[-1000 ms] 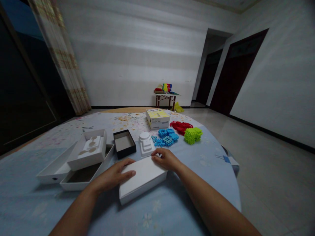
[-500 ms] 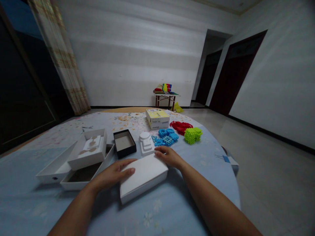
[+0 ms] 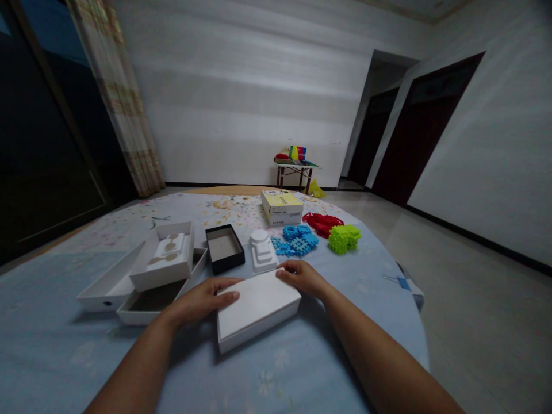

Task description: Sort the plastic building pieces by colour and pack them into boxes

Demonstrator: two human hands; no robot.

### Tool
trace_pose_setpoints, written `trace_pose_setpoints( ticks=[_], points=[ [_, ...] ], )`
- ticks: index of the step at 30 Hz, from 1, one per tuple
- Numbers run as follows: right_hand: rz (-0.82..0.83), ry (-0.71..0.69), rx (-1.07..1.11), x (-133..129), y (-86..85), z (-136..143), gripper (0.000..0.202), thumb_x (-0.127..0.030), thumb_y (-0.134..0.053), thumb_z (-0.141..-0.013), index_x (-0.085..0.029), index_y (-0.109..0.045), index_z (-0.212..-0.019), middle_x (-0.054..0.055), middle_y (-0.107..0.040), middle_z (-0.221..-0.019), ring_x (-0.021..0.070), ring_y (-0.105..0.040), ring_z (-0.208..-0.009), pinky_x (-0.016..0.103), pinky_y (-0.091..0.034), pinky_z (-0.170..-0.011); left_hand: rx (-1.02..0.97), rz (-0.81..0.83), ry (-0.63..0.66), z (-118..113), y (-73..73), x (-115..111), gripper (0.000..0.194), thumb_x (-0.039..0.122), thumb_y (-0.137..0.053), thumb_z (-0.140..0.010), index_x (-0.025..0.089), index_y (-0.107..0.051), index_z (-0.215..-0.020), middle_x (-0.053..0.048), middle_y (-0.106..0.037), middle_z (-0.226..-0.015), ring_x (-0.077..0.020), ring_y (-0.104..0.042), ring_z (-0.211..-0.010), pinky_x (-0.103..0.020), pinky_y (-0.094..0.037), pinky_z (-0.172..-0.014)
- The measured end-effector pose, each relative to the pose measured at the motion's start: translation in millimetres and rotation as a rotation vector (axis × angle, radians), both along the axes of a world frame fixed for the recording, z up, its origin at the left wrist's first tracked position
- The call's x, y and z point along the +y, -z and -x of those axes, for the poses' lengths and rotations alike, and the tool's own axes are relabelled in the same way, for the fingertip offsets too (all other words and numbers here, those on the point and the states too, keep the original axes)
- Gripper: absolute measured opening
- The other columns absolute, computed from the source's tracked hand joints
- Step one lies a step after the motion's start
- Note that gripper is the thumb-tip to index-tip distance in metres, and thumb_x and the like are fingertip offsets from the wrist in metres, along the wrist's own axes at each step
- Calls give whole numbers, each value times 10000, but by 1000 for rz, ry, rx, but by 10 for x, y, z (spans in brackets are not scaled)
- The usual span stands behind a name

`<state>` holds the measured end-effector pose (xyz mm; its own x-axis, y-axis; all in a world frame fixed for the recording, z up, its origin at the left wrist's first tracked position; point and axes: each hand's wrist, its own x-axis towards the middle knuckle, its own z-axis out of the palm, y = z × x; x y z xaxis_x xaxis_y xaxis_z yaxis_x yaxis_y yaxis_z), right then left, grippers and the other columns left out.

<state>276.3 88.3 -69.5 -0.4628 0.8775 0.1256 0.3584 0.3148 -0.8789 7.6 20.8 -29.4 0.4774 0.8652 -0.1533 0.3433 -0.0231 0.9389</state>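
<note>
A closed white box (image 3: 259,306) lies on the tablecloth right in front of me, turned at a slight angle. At its left end my left hand (image 3: 211,302) grips it, thumb on the top and the other fingers along the far edge. My right hand (image 3: 302,277) holds the far right corner, its thumb on top and the fingers curled behind, partly hidden. Just beyond the box lies a white moulded tray (image 3: 262,253). A shallow black box (image 3: 225,250) with a pale inside stands open to the left of that tray.
On the left, a white box with an insert (image 3: 166,256) rests on other open white boxes (image 3: 103,287). Farther back are a yellow carton (image 3: 282,208) and blue (image 3: 297,240), red (image 3: 322,223) and green interlocking pieces (image 3: 344,238). A blue clip (image 3: 403,283) sits at the table's right edge.
The whole scene has shifted slightly to the right as my head turned a little. Both hands keep their hold on the white box, which looks the same.
</note>
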Motion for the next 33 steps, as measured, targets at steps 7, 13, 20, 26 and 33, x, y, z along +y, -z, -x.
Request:
trace_pose_setpoints(
  ticks=[7,13,20,26,33],
  points=[
    [43,14,45,-21,33,12,439,-510,-582,-758,-121,-658,-948,15,-639,-740,123,-545,-650,219,-402,-576,-52,72,9,19,44,7,590,520,-598,-719,210,-582,-1221,-60,-682,-1069,-264,-619,-977,-344,-477,-839],
    [104,1,102,-15,51,16,458,-533,-610,-725,-127,-658,-932,11,-637,-727,123,-551,-640,225,-406,-580,-54,111,-40,60,119,37,613,533,-625,-697,204,-581,-1213,-63,-669,-1113,-238,-607,-997,-297,-469,-841],
    [180,34,224,11,32,-5,463,-541,-666,-662,-136,-674,-887,16,-656,-737,130,-563,-640,242,-417,-586,-177,128,-127,100,184,-12,550,532,-595,-732,208,-607,-1177,-85,-660,-1144,-257,-582,-1069,-342,-424,-937],
    [333,97,368,10,-73,-20,473,-516,-752,-555,-135,-669,-823,-5,-639,-646,102,-532,-547,222,-378,-527,-247,163,-248,127,275,-1,563,589,-530,-751,215,-600,-1165,-102,-597,-1252,-252,-508,-1190,-365,-389,-1002],
    [437,186,520,60,-54,-70,445,-492,-766,-550,-131,-635,-776,-10,-623,-584,96,-515,-479,215,-350,-475,-272,153,-289,71,273,46,489,561,-523,-773,211,-641,-1094,-97,-608,-1241,-254,-524,-1174,-375,-379,-1011]
  ],
)
